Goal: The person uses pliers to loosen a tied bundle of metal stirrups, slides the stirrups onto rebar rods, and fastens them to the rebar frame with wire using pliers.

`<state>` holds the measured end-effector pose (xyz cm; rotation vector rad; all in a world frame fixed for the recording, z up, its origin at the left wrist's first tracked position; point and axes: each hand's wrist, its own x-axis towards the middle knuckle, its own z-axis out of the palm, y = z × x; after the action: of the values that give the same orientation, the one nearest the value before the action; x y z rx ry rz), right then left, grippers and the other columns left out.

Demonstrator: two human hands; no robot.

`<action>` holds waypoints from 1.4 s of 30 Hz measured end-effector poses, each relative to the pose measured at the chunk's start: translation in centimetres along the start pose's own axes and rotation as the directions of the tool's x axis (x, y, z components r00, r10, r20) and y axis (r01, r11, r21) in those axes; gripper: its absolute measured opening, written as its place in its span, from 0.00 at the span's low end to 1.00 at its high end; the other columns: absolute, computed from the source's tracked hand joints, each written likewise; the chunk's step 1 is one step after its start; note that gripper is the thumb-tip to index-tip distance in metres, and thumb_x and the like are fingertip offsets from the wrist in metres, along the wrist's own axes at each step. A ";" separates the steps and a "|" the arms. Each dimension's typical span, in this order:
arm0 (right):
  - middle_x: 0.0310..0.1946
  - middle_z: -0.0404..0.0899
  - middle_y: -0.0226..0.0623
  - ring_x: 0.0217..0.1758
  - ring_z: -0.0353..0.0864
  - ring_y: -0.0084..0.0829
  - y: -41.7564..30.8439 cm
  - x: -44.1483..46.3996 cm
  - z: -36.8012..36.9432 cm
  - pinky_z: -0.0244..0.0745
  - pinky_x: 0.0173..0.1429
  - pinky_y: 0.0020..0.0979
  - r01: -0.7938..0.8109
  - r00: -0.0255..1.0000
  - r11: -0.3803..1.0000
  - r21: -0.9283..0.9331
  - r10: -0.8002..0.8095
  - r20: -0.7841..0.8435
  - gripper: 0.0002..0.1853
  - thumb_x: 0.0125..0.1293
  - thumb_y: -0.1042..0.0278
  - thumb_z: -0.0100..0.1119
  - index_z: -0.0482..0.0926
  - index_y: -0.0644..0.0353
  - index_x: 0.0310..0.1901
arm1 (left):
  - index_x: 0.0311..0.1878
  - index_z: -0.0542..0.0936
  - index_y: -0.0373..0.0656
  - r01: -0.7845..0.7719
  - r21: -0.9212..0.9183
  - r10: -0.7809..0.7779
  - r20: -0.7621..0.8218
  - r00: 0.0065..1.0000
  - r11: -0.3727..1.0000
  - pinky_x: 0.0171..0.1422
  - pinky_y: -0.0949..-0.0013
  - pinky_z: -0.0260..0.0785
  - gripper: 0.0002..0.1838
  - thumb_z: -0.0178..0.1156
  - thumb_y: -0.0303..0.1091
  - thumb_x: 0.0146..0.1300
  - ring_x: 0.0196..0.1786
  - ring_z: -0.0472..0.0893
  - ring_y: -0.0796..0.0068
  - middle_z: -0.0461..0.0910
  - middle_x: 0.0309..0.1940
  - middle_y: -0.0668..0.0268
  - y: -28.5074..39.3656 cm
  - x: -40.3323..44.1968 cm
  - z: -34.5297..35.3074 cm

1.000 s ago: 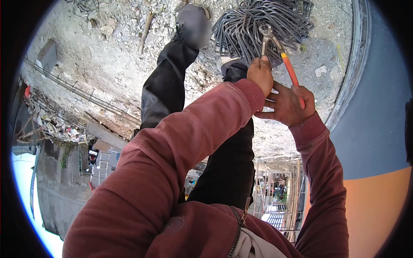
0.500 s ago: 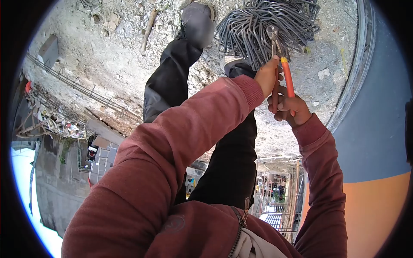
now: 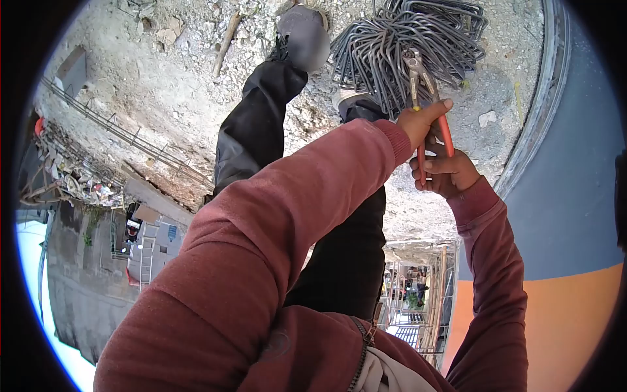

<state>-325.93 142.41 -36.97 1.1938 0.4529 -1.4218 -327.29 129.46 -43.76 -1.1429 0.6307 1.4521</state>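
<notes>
A pair of pincers [image 3: 424, 80] with orange handles points away from me, its metal head over a pile of bent steel bars [image 3: 392, 49]. My left hand [image 3: 419, 124] is closed round the pincers at the top of the handles, thumb stretched to the right. Below it, my right hand [image 3: 450, 173] has its fingers curled at the lower ends of the handles, palm partly turned up. The handles stand a little apart. Part of the grip is hidden behind my left hand. Whether the jaws touch a bar is not clear.
My shoe [image 3: 304, 39] stands left of the pile; the other is partly hidden beside the bars. A wooden stick [image 3: 226, 44] lies on the rubble. A long steel lattice [image 3: 127, 136] crosses the left side. A grey and orange wall [image 3: 562, 215] stands at right.
The pincers have shifted slightly right and turned more upright. My right hand, spread at first, has curled its fingers at the handle ends. My left thumb now sticks out to the right.
</notes>
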 end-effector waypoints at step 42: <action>0.33 0.75 0.44 0.37 0.78 0.41 3.0 0.3 -0.5 0.73 0.42 0.35 -0.034 0.751 0.584 -0.811 -0.521 -0.406 0.32 0.44 0.65 0.69 0.64 0.68 0.48 | 0.31 0.72 0.42 -0.017 -0.118 0.009 -0.068 0.998 0.993 0.44 0.58 0.74 0.15 0.66 0.40 0.47 0.30 0.75 0.71 0.71 0.21 0.67 -0.4 2.9 1.0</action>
<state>-322.93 141.91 -36.36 0.8072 1.6189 -0.8087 -326.94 131.63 -45.90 -1.2866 0.6057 1.4834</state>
